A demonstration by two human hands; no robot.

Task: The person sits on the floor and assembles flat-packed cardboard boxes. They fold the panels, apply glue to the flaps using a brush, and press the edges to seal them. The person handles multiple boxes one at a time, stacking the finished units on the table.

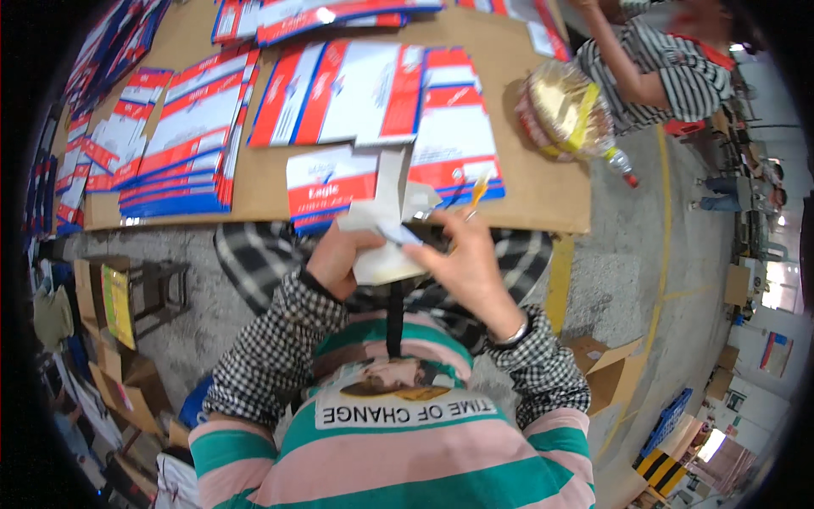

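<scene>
Over the near table edge, my left hand (337, 257) is closed on the left side of a white folded card piece (388, 265), plain side up with flaps spread. My right hand (469, 263) pinches its right side, the fingers bent over the card. A thin yellow-orange thing (480, 190) sticks up beside my right fingers; its kind I cannot make out. Just beyond my hands lie red, white and blue printed card sheets, one small sheet (331, 182) by my left hand and a larger stack (454, 127) past my right hand.
The brown cardboard-topped table (254, 187) bears several more printed stacks (182, 140). A clear round tub (564, 110) with yellow tape stands at its right edge. Another person in a striped shirt (653, 76) is at the far right. Open cartons (606, 369) stand on the floor.
</scene>
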